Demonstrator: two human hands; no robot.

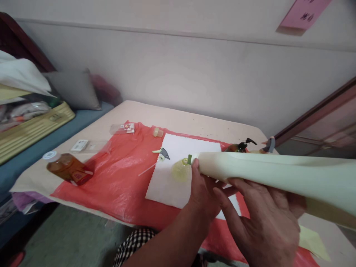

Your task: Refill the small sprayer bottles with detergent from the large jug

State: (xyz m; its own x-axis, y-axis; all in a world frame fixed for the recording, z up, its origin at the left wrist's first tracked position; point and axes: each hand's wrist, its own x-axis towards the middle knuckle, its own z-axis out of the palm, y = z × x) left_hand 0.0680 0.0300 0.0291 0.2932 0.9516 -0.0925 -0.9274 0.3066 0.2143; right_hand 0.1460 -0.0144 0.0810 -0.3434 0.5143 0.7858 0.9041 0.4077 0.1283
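A large pale green bottle (264, 165) lies nearly level in my hands, its narrow end pointing left. My left hand (201, 187) grips it near that end, thumb on the near side. Farther right, my right hand (261, 218) holds the bottle's body from below, thumb apart. A small dark green piece (189, 159) shows at the bottle's tip, right beside the mouth of a clear yellowish bottle (180, 171) on the white cloth (191, 142). Whether liquid is flowing, I cannot tell. A grey and pale green spray trigger head (164, 154) with a thin tube lies left of the clear bottle.
Red plastic sheeting (116, 185) covers part of the table (172, 115). A bottle of amber liquid (69, 168) stands at left, near clear packaging (122, 128). Behind the pale bottle are a black pump bottle (239, 146) and a grey-topped item (269, 144).
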